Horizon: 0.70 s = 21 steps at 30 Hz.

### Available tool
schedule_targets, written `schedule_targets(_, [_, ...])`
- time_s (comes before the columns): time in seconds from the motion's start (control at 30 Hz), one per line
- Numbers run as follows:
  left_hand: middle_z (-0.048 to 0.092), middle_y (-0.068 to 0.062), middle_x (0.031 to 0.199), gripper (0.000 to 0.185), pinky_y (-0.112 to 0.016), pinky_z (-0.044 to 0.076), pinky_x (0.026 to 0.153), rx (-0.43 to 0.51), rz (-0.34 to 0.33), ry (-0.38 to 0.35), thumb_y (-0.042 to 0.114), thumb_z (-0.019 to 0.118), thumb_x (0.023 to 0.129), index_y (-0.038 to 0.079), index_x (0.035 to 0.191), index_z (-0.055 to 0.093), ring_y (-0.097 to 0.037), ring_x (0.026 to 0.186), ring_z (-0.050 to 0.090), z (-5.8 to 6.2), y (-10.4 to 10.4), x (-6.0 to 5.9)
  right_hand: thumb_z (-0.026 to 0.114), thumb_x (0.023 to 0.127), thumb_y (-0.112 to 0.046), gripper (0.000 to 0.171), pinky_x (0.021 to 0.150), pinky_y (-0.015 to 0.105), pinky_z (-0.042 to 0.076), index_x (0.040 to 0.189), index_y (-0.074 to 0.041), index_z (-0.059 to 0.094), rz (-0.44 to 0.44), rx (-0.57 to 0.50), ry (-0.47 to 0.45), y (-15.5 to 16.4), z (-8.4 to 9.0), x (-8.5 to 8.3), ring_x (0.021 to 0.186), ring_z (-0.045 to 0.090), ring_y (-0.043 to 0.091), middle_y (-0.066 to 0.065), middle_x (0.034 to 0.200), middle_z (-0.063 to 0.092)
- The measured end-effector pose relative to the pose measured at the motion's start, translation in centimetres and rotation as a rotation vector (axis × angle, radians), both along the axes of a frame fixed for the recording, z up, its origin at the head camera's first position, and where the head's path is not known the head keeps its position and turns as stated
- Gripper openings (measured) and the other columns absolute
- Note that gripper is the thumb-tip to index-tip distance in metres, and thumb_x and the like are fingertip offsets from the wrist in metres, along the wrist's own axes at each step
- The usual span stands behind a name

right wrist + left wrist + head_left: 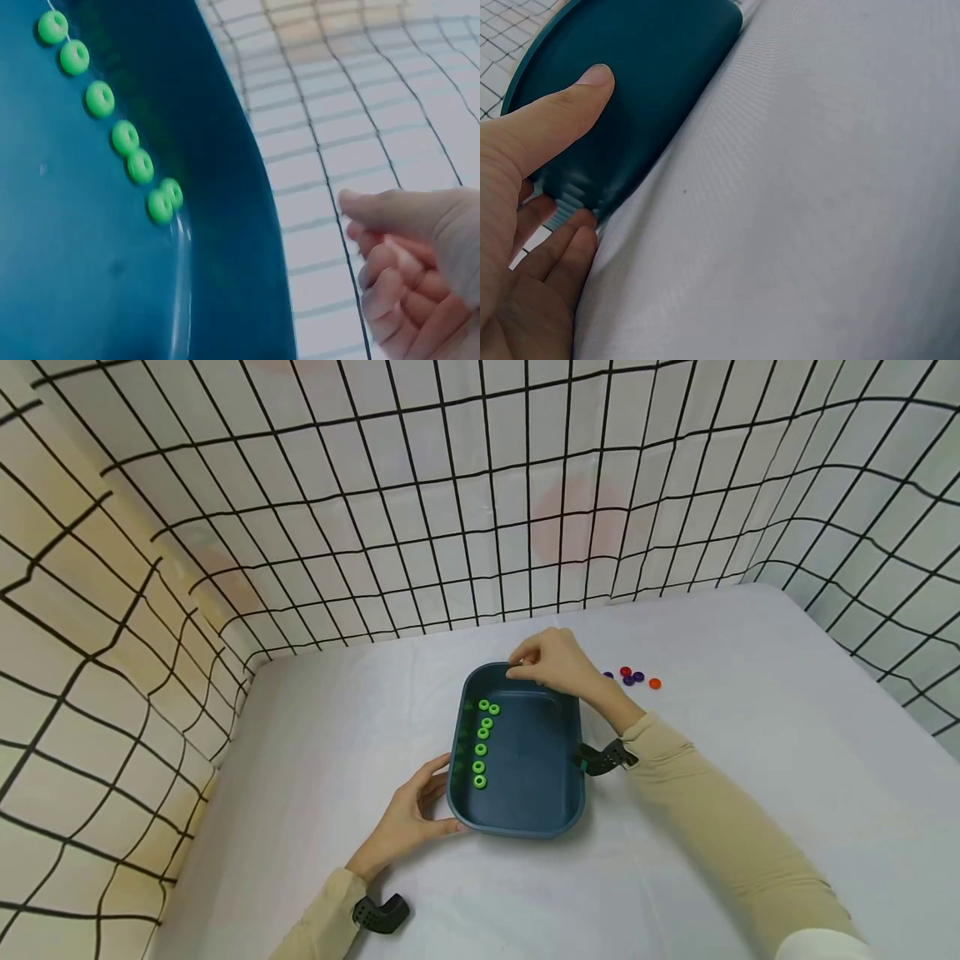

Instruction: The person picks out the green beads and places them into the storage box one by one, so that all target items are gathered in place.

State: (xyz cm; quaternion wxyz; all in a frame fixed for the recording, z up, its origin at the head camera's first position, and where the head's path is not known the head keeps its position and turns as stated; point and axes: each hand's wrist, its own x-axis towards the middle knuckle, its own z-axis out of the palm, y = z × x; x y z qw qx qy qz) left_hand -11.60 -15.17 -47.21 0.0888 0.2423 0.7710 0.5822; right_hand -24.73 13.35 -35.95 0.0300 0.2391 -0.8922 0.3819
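Observation:
A dark blue tray [525,822] lies on the white cloth. Several bright green ring-shaped beads [481,749] form a loose row along its left inner wall. A short bit of white thread [68,34] shows at the top two beads in the right wrist view. My left hand [412,814] grips the tray's near left corner; in the left wrist view its thumb [592,82] presses the outer wall. Above the far rim, my right hand [551,660] has curled fingers with the thumb near the index finger. I see nothing between them; a thin thread there could be hidden.
Several loose beads, among them a red one [626,671], purple ones [638,677] and an orange one [655,683], lie right of the tray's far end. A black wire grid [450,510] stands behind the table and along both sides. White cloth [315,735] covers the tabletop.

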Motion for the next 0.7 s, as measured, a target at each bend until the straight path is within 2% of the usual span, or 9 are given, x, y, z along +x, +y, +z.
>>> schedule_targets(0.17, [0.047, -0.012, 0.15, 0.095, -0.022, 0.04, 0.111, 0.003, -0.004, 0.008, 0.007, 0.088, 0.072, 0.015, 0.152, 0.036, -0.033, 0.133, 0.051, 0.2, 0.1, -0.1, 0.078, 0.086, -0.016, 0.023, 0.046, 0.022, 0.046, 0.103, 0.0, 0.076, -0.134, -0.198, 0.007, 4.2, -0.2, 1.1, 0.049, 0.053, 0.011, 0.009, 0.073, 0.067])
schedule_targets(0.33, [0.048, -0.013, 0.149, 0.095, -0.021, 0.04, 0.11, -0.004, -0.006, 0.008, 0.008, 0.088, 0.072, 0.014, 0.152, 0.037, -0.033, 0.132, 0.051, 0.5, 0.4, -0.1, 0.077, 0.087, -0.017, 0.028, 0.044, 0.02, 0.042, 0.107, 0.002, 0.074, -0.24, -0.357, 0.006, 8.8, -1.8, 2.4, 0.048, 0.05, 0.011, 0.001, 0.067, 0.064])
schedule_targets(0.43, [0.047, -0.013, 0.149, 0.095, -0.021, 0.04, 0.11, -0.006, -0.008, 0.007, 0.008, 0.088, 0.072, 0.014, 0.152, 0.037, -0.033, 0.132, 0.051, 0.6, 0.5, -0.1, 0.077, 0.088, -0.02, 0.032, 0.044, 0.02, 0.042, 0.11, 0.002, 0.073, -0.299, -0.36, -0.019, 10.9, -3.7, 3.3, 0.049, 0.049, 0.007, -0.007, 0.066, 0.063])
schedule_targets(0.6, [0.046, -0.012, 0.15, 0.094, -0.022, 0.04, 0.11, -0.008, -0.007, 0.013, 0.009, 0.088, 0.073, 0.014, 0.152, 0.036, -0.033, 0.133, 0.051, 0.4, 0.4, -0.1, 0.078, 0.087, -0.024, 0.036, 0.045, 0.019, 0.041, 0.11, 0.003, 0.073, -0.384, -0.299, -0.077, 13.1, -6.9, 4.4, 0.05, 0.049, 0.006, 0.009, 0.071, 0.066])
schedule_targets(0.7, [0.046, -0.013, 0.151, 0.094, -0.022, 0.041, 0.11, -0.009, -0.004, 0.014, 0.009, 0.087, 0.074, 0.013, 0.152, 0.035, -0.034, 0.133, 0.051, 0.3, 0.3, 0.0, 0.079, 0.085, -0.025, 0.034, 0.047, 0.019, 0.04, 0.106, 0.001, 0.075, -0.422, -0.259, -0.069, 13.5, -8.5, 4.6, 0.055, 0.049, 0.005, 0.007, 0.071, 0.065])
